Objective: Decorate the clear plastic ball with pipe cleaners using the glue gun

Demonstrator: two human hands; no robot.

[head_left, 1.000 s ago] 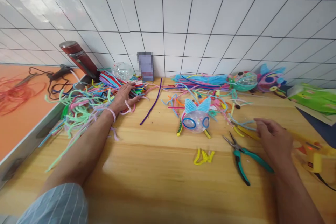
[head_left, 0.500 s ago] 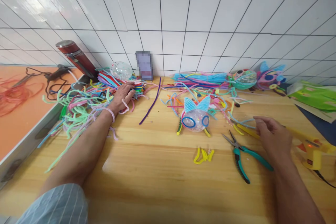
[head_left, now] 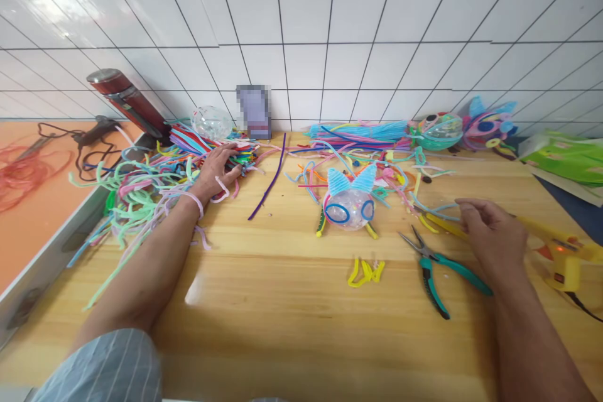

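Observation:
My left hand [head_left: 217,169] lies with fingers spread on a heap of colourful pipe cleaners [head_left: 141,195] at the left. My right hand [head_left: 492,235] rests at the right with its fingers curled together. The end of a light blue pipe cleaner [head_left: 436,210] reaches its fingertips, and a yellow tool [head_left: 443,226] runs under it; what the fingers hold is hidden. Left of that hand lie pliers with teal handles [head_left: 428,264]. Mid-table stands a clear ball figure [head_left: 349,208] with blue ears, blue eye rings and yellow-tipped legs. Bent yellow pipe cleaners [head_left: 366,272] lie in front of it.
A purple pipe cleaner [head_left: 268,182] lies between the heap and the figure. Along the tiled wall are a red thermos [head_left: 125,97], a phone [head_left: 254,113], a pipe-cleaner bundle [head_left: 362,132] and finished ball figures [head_left: 440,132]. A yellow glue gun [head_left: 563,257] sits far right.
The camera view has shifted slightly. My left hand stays on the heap and my right hand keeps its place with fingers curled. Nothing on the table has visibly moved.

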